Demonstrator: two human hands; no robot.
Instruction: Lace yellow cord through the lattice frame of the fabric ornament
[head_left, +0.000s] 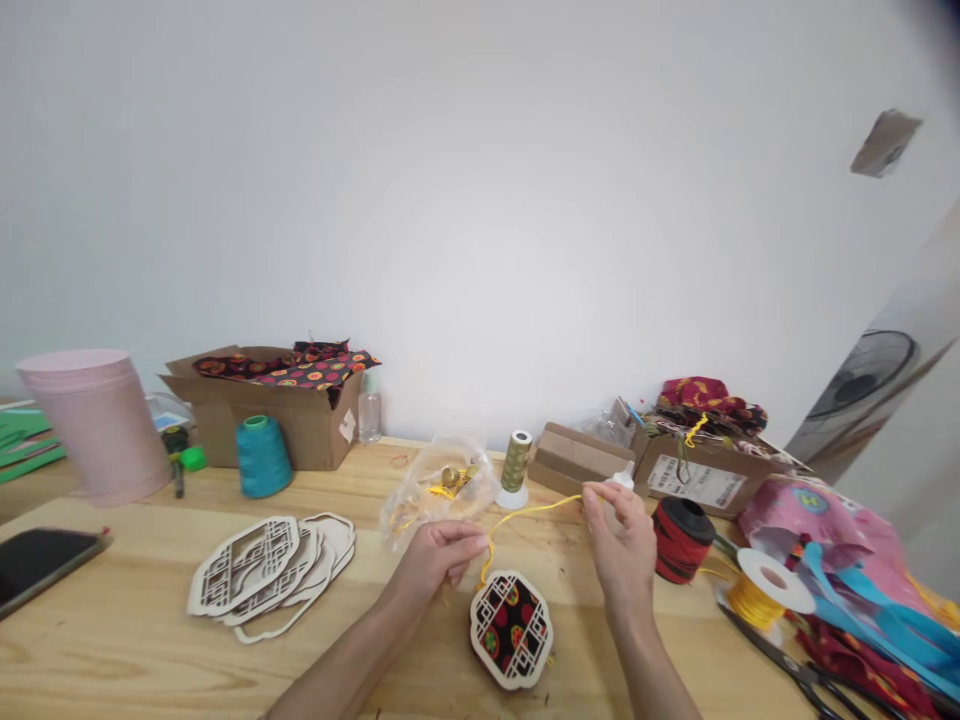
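Note:
A yellow cord (pixel 531 509) runs in a slack curve between my two hands. My left hand (pixel 442 556) pinches it near the top of a wooden lattice ornament (pixel 513 630), whose middle shows black fabric with red, orange and green patterns. The ornament lies or hangs just at the table surface; I cannot tell which. My right hand (pixel 621 532) is higher and to the right, thumb and forefinger closed on the cord's other end. Behind my left hand sits a clear plastic bag (pixel 442 485) with yellow cords and gold-coloured pieces in it.
Left are stacked wooden lattice frames (pixel 259 570), a teal thread cone (pixel 262 458), a phone (pixel 45 562) and a cardboard box (pixel 277 430) of fabric. Right are a red ribbon roll (pixel 681 540), a yellow cord spool (pixel 766 590), scissors (pixel 787 665) and another box (pixel 694 480).

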